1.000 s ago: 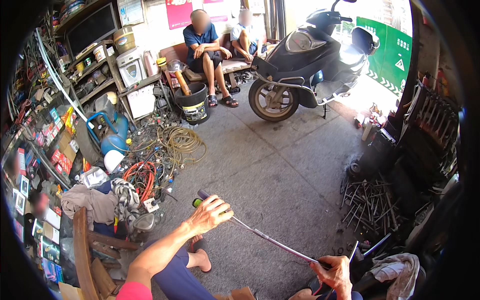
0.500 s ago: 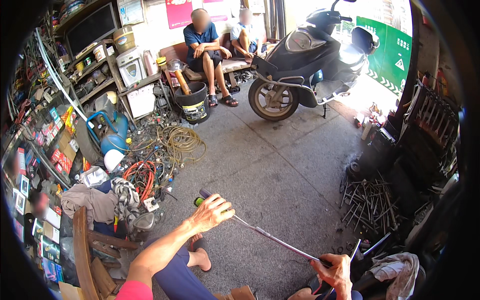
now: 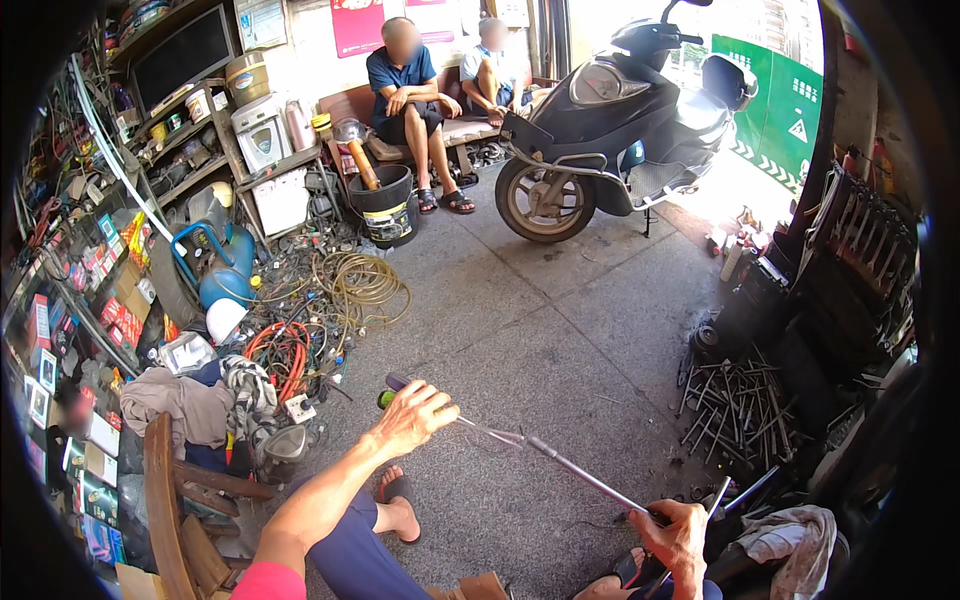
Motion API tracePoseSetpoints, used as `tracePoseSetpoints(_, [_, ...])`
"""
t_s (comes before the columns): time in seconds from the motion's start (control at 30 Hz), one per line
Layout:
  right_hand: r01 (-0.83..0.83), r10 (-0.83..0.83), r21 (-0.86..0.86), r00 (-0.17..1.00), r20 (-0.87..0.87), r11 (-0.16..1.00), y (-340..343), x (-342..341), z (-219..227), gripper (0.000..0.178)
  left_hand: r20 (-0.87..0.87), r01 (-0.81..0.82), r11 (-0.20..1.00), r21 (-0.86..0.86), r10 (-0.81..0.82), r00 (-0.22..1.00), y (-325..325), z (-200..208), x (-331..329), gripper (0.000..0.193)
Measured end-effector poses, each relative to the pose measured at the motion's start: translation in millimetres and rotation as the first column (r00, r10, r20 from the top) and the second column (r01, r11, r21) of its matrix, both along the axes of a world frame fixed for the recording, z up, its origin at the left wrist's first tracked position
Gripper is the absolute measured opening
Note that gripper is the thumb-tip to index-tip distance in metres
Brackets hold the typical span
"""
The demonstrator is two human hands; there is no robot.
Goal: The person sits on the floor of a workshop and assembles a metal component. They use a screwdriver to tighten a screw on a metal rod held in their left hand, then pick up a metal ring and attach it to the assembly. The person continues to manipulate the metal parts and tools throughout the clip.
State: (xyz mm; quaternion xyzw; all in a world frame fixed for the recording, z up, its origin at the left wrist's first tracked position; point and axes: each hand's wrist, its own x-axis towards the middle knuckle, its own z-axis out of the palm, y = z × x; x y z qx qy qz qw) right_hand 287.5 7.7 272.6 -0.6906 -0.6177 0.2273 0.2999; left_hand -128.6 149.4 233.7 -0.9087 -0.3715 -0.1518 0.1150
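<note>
Head view: both hands, left (image 3: pixel 412 418) and right (image 3: pixel 678 537), clench a thin metal rod (image 3: pixel 570 467), its ends hidden inside them.

Single head-worn fisheye view, looking down and forward over concrete floor (image 3: pixel 560 330) toward scooter (image 3: pixel 620 120); own hands near at lower edge, rim bent

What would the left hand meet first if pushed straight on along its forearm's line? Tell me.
Probably bare concrete floor first; the left hand, gripping the long metal rod, points up-right toward the parked scooter farther off. Depth is uncertain.
</note>
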Motion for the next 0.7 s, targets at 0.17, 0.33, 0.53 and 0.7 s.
tracePoseSetpoints(0.17, [0.114,-0.122,0.097,0.99,0.07,0.989,2.0,7.8,-16.9,0.021,0.121,-0.08,0.996,-0.044,0.085,0.989,-0.7,4.4,-6.3,0.028])
tracePoseSetpoints(0.33, [0.033,-0.044,0.086,0.991,0.127,0.996,1.0,-1.1,-16.2,0.021,0.267,-0.033,0.987,-0.16,0.076,0.961,-5.7,-2.9,14.7,0.014])
tracePoseSetpoints(0.53, [0.045,-0.058,0.143,0.994,0.089,0.989,9.6,-5.6,-29.7,0.02,0.393,0.551,0.024,-0.834,0.727,0.563,-28.7,-21.5,49.7,0.022])
tracePoseSetpoints(0.7, [0.139,-0.112,0.107,0.968,-0.224,0.984,13.8,-23.5,-20.5,0.02,0.133,0.71,-0.33,-0.622,0.849,0.511,-46.2,-27.6,63.7,0.025])
